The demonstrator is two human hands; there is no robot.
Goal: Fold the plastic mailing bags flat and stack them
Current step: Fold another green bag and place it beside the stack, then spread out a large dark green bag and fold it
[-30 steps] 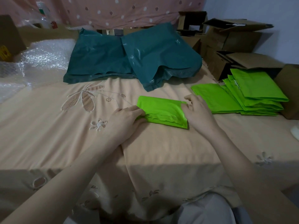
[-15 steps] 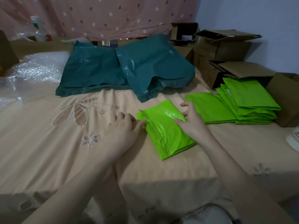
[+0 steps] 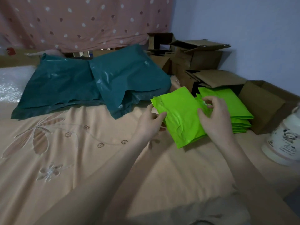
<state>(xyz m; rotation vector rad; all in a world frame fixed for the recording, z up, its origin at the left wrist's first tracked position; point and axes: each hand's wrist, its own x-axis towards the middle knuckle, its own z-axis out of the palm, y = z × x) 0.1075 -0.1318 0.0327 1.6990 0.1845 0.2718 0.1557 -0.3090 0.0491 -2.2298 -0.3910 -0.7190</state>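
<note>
Plastic film, thin and glossy, makes up the folded green mailing bag (image 3: 180, 117), so I judge it very light, limp and slippery, with layers that want to slide apart and spring open once pressure comes off. It sits raised at a tilt above the bed (image 3: 81, 159), between the two hands and just left of the stack of green bags (image 3: 235, 114) lying at the right side of the bed against the cardboard boxes (image 3: 263, 104).

The left hand (image 3: 151, 122) holds its left edge, fingers curled behind and thumb across the front. The right hand (image 3: 214, 117) takes the right edge, thumb on the front face; its upper fingers (image 3: 209, 101) are bent and loosely spread near the top, and whether they pinch the film there I cannot tell.

Best hold, in my judgement, is at opposite edges across all the layers at once, close to the folds, so the bundle stays shut. It needs little force; a flat palm pressed on top after landing should keep it from unfolding or skating off the smooth stack. Dark green bags (image 3: 90, 88) lie farther back, apparently not yet folded.
</note>
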